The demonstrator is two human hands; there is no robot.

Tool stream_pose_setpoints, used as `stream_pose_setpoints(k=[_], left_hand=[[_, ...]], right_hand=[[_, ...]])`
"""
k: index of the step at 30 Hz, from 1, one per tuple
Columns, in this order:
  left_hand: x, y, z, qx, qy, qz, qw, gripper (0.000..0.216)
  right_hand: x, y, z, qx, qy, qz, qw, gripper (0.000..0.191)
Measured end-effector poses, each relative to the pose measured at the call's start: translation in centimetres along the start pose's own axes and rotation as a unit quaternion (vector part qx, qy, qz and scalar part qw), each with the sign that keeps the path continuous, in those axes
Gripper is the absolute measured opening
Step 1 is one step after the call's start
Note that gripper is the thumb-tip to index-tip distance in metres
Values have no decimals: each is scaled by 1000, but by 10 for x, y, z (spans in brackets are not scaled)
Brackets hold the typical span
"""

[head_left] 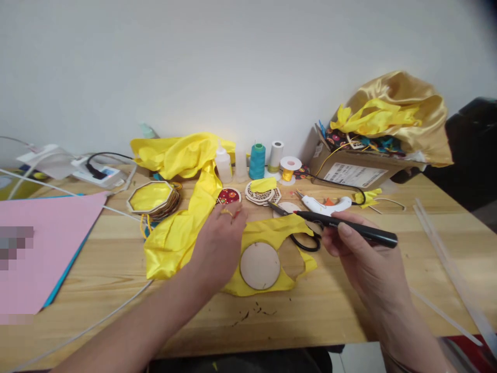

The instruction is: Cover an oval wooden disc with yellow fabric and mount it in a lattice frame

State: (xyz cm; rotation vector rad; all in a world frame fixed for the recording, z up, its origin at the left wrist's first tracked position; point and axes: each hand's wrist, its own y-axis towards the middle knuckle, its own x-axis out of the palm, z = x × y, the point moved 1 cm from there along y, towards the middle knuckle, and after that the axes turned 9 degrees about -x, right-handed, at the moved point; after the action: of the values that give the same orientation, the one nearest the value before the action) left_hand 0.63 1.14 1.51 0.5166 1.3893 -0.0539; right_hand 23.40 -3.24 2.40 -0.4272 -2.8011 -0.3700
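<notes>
My right hand [365, 259] grips a black pen [361, 230] between thumb and fingers, its tip pointing left above the cloth. My left hand [221, 238] lies over a piece of yellow cloth [291, 225], its fingertips by a red patterned disc [230, 196]; the bent fingers are mostly hidden. On the yellow cloth, right of that hand, rests a round pale wooden disc [260, 266]. The cloth has cut-out gaps at its right side. Black-handled scissors [306, 243] lie behind the pen, partly covered by cloth.
Stacked octagonal frames [151, 199] and crumpled yellow satin [171, 241] lie left. Behind stand a glue bottle [223, 165], teal thread [257, 161] and a gold spool [288, 171]. A white glue gun [326, 204] and cardboard box [349, 173] are right. Pink sheets [50, 238] cover the left end.
</notes>
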Motion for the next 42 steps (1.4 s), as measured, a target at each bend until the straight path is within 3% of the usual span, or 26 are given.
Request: stream_pose_setpoints(k=[3,5,8,13,17,23,31,42], left_hand=[[-5,-39,15,109,-59,25,992,36],[-4,-62,24,123,-99,28,987,37],[0,-79,31,114,-138,-19,984,37],[3,-70,28,93,-117,-17,989,40],[3,-60,29,113,-90,-16,989,36],[4,-55,35,137,-28,-91,986,33],[9,-58,45,147,38,-182,972,32],[7,-61,49,169,78,-170,968,36]], right_hand=[[1,-5,2,16,-39,-30,999,18],[3,-8,3,32,-89,-55,994,19],[11,-8,4,51,-155,-90,982,23],[26,-2,2,60,-191,-104,974,29],[33,1,-1,53,-208,-113,970,29],[43,5,-3,63,-256,-180,948,24],[59,18,9,-29,-342,-255,904,9],[74,20,20,-40,-333,-327,884,6]])
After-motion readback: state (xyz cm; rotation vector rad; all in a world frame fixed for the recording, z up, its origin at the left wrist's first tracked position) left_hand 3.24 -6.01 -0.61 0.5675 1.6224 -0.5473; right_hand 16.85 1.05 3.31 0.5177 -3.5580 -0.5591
